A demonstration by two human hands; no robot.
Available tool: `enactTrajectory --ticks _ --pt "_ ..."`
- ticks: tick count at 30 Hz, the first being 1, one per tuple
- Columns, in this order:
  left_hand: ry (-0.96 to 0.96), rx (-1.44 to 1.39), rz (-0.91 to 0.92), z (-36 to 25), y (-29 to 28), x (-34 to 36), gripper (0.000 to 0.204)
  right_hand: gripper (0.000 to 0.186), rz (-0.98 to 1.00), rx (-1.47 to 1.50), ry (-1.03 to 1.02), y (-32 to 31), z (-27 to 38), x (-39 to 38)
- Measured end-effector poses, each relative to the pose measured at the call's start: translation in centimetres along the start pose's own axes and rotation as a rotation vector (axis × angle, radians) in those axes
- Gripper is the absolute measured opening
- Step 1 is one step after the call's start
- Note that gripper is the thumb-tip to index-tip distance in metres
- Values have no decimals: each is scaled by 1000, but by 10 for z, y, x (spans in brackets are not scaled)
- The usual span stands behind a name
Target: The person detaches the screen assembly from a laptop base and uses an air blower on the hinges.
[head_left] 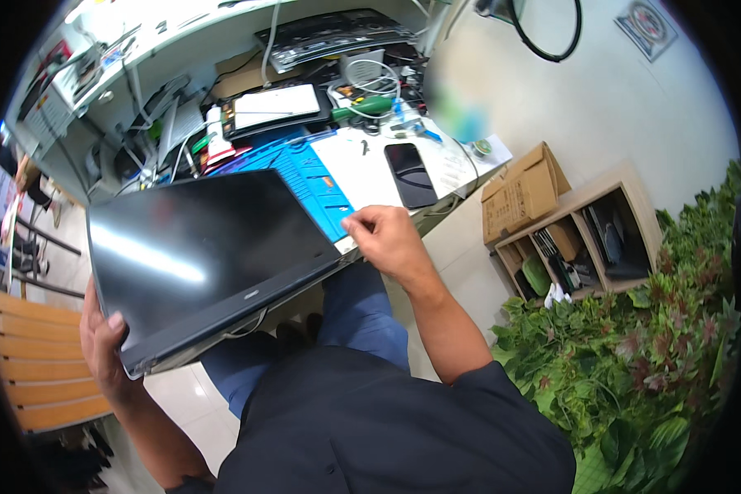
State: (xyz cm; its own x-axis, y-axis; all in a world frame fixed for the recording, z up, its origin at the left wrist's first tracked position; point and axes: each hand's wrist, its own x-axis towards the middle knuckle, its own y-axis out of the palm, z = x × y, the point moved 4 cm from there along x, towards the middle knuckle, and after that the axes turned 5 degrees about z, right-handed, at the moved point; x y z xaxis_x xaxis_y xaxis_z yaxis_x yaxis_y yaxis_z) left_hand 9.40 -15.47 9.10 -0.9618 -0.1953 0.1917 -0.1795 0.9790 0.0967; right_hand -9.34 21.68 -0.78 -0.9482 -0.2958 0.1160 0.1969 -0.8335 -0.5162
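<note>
A dark laptop screen [210,239] lies tilted across my lap and the bench's near edge, a bright streak of light reflected on it. My left hand [104,337] grips its lower left corner, thumb over the front bezel. Just off the screen's right edge is my right hand [384,240], above the edge of the blue repair mat [311,183]. Its fingers are curled, with thumb and forefinger pinched together; whatever they may hold is too small to make out. A thin cable [247,327] hangs below the screen's lower edge.
A black phone [411,175] lies on the white bench top. Tools, cables and a white panel [276,105] crowd the back. To the right stand a cardboard box [520,198], a wooden shelf unit [634,198] and leafy plants [609,362]. A slatted wooden bench [45,362] is at left.
</note>
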Motion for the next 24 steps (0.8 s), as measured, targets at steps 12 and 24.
enactTrajectory --ticks 12,24 --pt "-48 -101 -169 45 -29 -37 87 97 -650 -542 211 -224 -177 132" --pt "-52 -122 -178 34 -15 -26 87 52 -572 -312 -128 -225 -150 147"
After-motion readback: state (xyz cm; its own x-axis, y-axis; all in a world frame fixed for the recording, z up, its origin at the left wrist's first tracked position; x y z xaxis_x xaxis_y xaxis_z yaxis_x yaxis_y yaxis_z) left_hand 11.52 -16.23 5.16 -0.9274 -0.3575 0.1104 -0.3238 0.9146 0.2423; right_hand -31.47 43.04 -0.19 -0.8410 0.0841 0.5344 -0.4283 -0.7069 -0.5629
